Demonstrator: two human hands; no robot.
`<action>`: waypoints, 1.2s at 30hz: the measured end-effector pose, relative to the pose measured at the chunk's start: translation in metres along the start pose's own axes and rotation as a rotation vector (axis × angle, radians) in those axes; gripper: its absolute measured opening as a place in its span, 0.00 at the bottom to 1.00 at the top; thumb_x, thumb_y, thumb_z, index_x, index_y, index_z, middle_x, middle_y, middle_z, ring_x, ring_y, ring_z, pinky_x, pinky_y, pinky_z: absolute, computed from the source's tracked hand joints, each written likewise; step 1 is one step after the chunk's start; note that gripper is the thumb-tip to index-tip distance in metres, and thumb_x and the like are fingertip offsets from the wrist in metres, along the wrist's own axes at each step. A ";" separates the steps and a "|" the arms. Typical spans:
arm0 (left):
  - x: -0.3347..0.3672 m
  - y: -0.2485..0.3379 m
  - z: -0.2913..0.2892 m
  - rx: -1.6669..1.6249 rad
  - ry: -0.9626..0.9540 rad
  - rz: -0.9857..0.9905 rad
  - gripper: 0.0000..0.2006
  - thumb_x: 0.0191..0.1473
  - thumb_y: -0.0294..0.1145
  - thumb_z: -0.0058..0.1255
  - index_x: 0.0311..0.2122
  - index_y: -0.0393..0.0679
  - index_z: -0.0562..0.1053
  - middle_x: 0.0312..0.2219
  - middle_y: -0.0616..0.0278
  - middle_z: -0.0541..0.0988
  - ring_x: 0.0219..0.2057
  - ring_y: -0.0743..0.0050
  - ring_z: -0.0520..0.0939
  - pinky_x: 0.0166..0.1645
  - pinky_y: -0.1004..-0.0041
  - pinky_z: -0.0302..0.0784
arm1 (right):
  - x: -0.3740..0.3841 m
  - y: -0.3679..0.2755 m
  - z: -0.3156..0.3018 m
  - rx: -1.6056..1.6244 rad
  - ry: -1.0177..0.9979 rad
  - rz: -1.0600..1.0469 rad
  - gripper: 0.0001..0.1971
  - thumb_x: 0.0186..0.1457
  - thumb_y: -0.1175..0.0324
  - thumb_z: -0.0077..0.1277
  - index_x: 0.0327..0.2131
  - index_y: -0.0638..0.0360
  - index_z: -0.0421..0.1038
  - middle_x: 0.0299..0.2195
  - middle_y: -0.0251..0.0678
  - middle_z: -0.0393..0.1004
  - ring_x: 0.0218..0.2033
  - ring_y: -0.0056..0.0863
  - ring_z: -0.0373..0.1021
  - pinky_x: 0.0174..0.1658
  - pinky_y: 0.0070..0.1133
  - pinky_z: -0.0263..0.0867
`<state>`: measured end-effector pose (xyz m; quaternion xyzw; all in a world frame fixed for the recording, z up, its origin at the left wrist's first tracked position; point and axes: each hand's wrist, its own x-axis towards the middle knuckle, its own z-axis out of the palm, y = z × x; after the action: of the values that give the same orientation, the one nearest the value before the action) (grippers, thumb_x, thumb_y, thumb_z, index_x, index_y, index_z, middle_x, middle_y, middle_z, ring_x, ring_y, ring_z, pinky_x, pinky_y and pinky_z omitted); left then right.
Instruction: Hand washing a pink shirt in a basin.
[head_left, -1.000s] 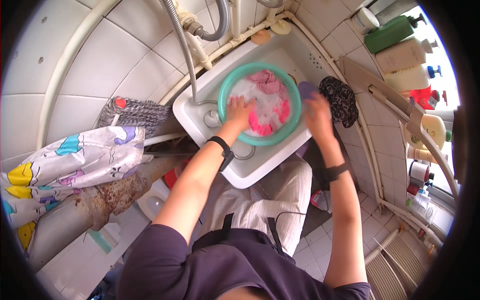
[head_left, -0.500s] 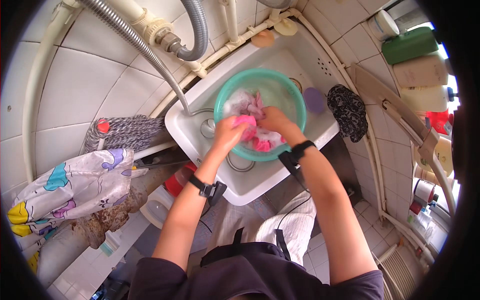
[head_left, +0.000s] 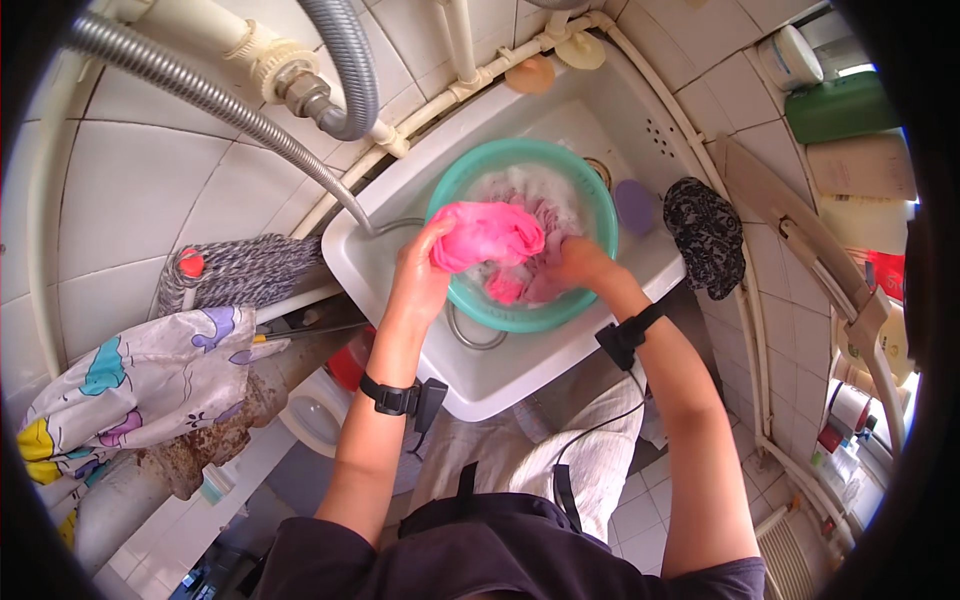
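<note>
A bright pink wet cloth (head_left: pixel 490 237) is bunched up above a turquoise basin (head_left: pixel 528 320). My left hand (head_left: pixel 422 262) is closed on its left end at the basin's left rim. In the basin, a pale mauve cloth (head_left: pixel 548 218) lies among white suds, and another bit of pink cloth (head_left: pixel 505 288) shows below the raised one. My right hand (head_left: pixel 585 263) reaches in over the right side of the basin, against the wet cloth. Its fingers are blurred and partly hidden, so what they grip does not show.
The basin stands in a white sink (head_left: pixel 495 395). A metal hose (head_left: pixel 240 115) curves in from the upper left. A purple disc (head_left: pixel 634 206) lies by the basin, and a black patterned cloth (head_left: pixel 704 238) hangs over the right edge. Mop strands (head_left: pixel 245 272) hang left; bottles (head_left: pixel 850 105) line the right.
My left hand has lifted the pink cloth up and left, and it now spreads wider over the basin. My right hand has shifted right and lower, away from my left hand.
</note>
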<state>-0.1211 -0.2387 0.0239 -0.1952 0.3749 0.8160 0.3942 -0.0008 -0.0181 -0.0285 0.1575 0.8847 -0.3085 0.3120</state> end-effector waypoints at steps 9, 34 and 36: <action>0.016 -0.017 0.028 0.238 -0.096 0.153 0.07 0.54 0.27 0.49 0.35 0.36 0.76 0.33 0.63 0.77 0.37 0.76 0.77 0.45 0.75 0.71 | -0.036 -0.043 0.047 0.101 -0.152 -0.575 0.22 0.39 0.58 0.55 0.40 0.58 0.74 0.37 0.49 0.75 0.42 0.45 0.72 0.45 0.35 0.68; -0.007 -0.033 0.025 0.412 -0.066 0.159 0.17 0.61 0.51 0.41 0.42 0.49 0.71 0.36 0.63 0.76 0.40 0.71 0.77 0.46 0.66 0.74 | -0.020 -0.130 0.037 0.534 0.626 -0.377 0.13 0.43 0.69 0.54 0.35 0.58 0.73 0.37 0.52 0.67 0.41 0.53 0.67 0.42 0.38 0.65; 0.005 -0.041 0.031 0.303 -0.028 0.109 0.17 0.61 0.51 0.40 0.41 0.49 0.71 0.35 0.63 0.76 0.39 0.71 0.77 0.46 0.66 0.74 | -0.012 -0.132 0.033 0.531 0.752 -0.365 0.11 0.43 0.67 0.54 0.33 0.59 0.73 0.35 0.51 0.68 0.39 0.52 0.67 0.40 0.38 0.65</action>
<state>-0.0926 -0.1958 0.0221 -0.1015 0.4981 0.7730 0.3796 -0.0386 -0.1406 0.0181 0.1747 0.8400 -0.4946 -0.1386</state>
